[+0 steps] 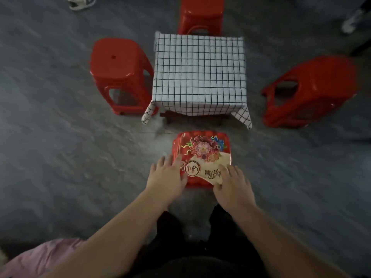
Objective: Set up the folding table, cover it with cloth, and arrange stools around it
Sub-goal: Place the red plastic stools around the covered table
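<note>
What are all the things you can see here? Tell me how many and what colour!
cloth: one, white with dark checks, draped over the table
table: one, dark legs just showing under the cloth
plain stools: three, red: left stool, far stool, right stool, round the table
flowered stool: one, red with a flower picture on the seat, on the near side of the table
floor: grey, all around
pink fabric: one, bottom left corner
white thing: one, top left, too blurred to name
left hand: resting on the flowered stool's left edge
right hand: resting on its seat
</note>
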`<state>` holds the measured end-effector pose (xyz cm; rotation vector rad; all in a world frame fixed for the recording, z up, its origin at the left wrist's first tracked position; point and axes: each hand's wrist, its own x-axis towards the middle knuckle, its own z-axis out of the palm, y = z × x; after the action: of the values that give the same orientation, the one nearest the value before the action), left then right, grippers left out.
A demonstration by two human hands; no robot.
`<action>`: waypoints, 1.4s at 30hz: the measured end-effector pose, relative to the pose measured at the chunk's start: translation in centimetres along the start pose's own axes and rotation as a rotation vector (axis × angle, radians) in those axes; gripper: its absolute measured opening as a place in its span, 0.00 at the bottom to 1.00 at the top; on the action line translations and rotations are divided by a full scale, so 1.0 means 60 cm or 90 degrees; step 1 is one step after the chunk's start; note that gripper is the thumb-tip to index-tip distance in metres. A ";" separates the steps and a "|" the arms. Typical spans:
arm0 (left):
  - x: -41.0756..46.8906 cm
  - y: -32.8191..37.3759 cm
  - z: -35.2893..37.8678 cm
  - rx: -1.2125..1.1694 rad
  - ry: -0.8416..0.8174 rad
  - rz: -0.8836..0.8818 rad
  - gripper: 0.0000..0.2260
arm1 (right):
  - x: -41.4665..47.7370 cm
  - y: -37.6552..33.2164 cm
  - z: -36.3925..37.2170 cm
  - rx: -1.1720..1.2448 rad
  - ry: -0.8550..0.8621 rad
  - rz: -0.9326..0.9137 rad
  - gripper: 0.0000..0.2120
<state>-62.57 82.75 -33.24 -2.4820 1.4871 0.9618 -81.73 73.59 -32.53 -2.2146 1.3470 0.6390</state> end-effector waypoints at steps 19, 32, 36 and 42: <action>0.128 -0.009 0.061 0.038 -0.030 0.090 0.28 | 0.107 0.023 0.099 0.137 0.011 0.098 0.33; 0.311 -0.079 0.224 0.010 -0.101 0.004 0.41 | 0.273 0.057 0.256 0.241 0.000 0.297 0.38; 0.333 -0.088 0.285 -0.017 -0.096 -0.011 0.44 | 0.307 0.076 0.302 0.216 -0.003 0.267 0.41; 0.340 -0.090 0.362 -0.124 -0.113 -0.014 0.47 | 0.345 0.111 0.365 0.239 -0.007 0.245 0.46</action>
<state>-61.62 78.30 -63.17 -2.4539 1.3693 1.3434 -82.42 69.96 -63.17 -1.6699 1.7448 0.4753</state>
